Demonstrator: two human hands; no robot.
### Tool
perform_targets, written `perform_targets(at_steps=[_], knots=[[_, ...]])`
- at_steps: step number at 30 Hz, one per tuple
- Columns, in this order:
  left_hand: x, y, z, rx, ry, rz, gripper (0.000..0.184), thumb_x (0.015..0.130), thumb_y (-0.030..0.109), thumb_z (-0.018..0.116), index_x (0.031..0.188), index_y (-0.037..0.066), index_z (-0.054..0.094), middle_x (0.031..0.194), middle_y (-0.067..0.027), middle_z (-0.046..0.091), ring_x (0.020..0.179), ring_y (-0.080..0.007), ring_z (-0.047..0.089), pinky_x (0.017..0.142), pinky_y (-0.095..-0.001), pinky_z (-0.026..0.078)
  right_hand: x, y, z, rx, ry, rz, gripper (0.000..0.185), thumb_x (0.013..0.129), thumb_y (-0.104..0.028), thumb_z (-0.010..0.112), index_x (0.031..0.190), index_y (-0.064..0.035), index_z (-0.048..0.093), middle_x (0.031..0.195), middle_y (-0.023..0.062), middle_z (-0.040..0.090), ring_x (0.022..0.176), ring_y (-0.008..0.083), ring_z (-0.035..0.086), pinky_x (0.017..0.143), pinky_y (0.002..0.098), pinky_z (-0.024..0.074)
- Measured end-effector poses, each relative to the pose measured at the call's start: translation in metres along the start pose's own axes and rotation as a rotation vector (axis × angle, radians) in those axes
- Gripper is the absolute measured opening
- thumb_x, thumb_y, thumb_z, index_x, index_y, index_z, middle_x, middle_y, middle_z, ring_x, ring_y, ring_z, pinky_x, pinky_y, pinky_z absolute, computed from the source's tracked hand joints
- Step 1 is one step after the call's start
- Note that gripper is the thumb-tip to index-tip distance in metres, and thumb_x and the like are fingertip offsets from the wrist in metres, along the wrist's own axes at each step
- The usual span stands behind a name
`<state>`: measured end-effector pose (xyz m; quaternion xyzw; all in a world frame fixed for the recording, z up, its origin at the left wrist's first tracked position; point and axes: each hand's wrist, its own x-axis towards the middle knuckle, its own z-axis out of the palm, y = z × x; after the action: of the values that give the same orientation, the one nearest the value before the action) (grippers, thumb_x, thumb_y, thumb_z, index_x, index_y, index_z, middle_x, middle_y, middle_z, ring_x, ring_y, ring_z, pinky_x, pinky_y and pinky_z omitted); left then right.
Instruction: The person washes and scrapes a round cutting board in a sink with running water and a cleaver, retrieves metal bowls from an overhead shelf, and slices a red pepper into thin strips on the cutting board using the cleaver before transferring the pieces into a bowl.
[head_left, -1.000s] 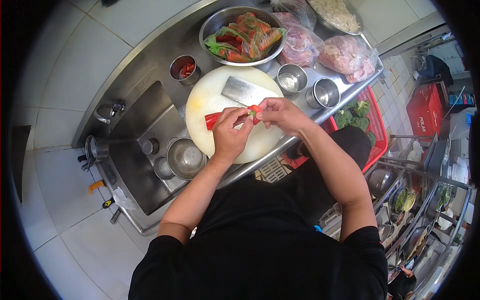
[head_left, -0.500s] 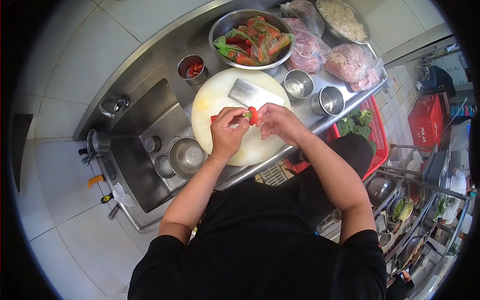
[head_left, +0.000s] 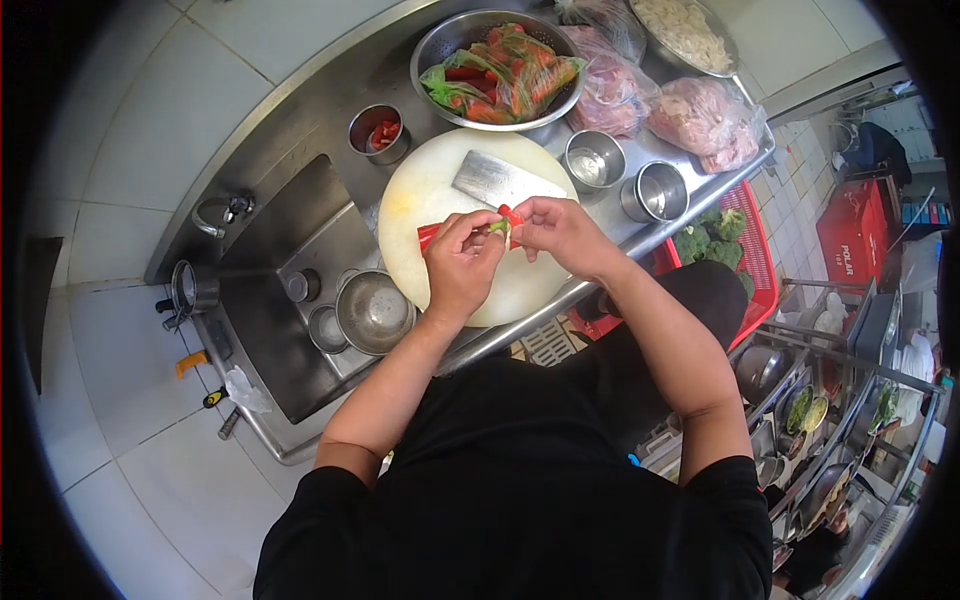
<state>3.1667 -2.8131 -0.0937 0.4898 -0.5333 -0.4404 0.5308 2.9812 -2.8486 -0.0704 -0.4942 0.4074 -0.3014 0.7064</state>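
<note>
Over the round white cutting board (head_left: 400,205), both hands meet at a small red pepper top with a green stem (head_left: 504,222). My left hand (head_left: 462,262) pinches the stem side, its fingers closed. My right hand (head_left: 560,235) grips the red flesh from the other side, also closed. A longer red pepper piece (head_left: 428,236) lies on the board, partly behind my left hand. The cleaver (head_left: 490,178) rests flat on the board just beyond the hands, its handle end hidden by them.
Cut red pieces fill part of a steel cup (head_left: 378,134). Bagged peppers sit in a colander (head_left: 420,60), with bagged meat (head_left: 705,120) right of it. Two steel cups (head_left: 655,192) stand near the counter edge. The sink (head_left: 270,340) is left; broccoli (head_left: 712,238) is below right.
Half a second ago the right fingers were spread at the pepper top; now they are closed on it. The camera view has shifted slightly.
</note>
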Motion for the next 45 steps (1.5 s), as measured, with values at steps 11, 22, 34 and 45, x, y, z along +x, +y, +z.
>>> perform_targets(at_steps=[11,22,34,45], knots=[[0.008,-0.002,-0.015,0.216,0.037,0.187,0.022,0.084,-0.003,0.069,0.104,0.002,0.075,0.097,-0.0110,0.073,0.083,-0.0164,0.072,0.073,-0.0279,0.057,0.001,0.000,-0.004,0.346,-0.102,0.156,0.010,0.093,-0.012,0.065,0.094,-0.0044,0.059,0.080,0.0011,0.060,0.068,0.0106,0.058,0.066,0.0280,0.0514],[-0.001,0.002,-0.011,0.373,-0.002,0.404,0.018,0.084,0.000,0.075,0.101,0.003,0.076,0.099,-0.0113,0.074,0.089,-0.0220,0.073,0.077,-0.0302,0.058,0.004,0.006,0.005,0.001,0.063,-0.029,0.018,0.101,-0.019,0.064,0.099,-0.0029,0.057,0.083,0.0032,0.062,0.064,0.0086,0.056,0.061,0.0249,0.0493],[0.004,0.004,-0.039,0.289,-0.157,0.317,0.015,0.081,-0.006,0.069,0.093,0.002,0.074,0.097,-0.0105,0.074,0.090,-0.0233,0.072,0.080,-0.0324,0.058,0.003,-0.001,-0.013,0.095,-0.101,0.141,0.008,0.096,-0.012,0.052,0.096,-0.0055,0.057,0.077,0.0023,0.059,0.061,0.0096,0.055,0.056,0.0248,0.0478],[-0.047,-0.001,-0.046,0.332,-0.138,0.386,0.019,0.080,-0.006,0.072,0.095,0.004,0.075,0.099,-0.0105,0.074,0.089,-0.0243,0.072,0.078,-0.0328,0.059,0.001,0.029,0.013,0.104,-0.189,0.236,0.017,0.105,-0.021,0.056,0.102,-0.0041,0.058,0.081,0.0024,0.059,0.062,0.0089,0.056,0.056,0.0243,0.0496]])
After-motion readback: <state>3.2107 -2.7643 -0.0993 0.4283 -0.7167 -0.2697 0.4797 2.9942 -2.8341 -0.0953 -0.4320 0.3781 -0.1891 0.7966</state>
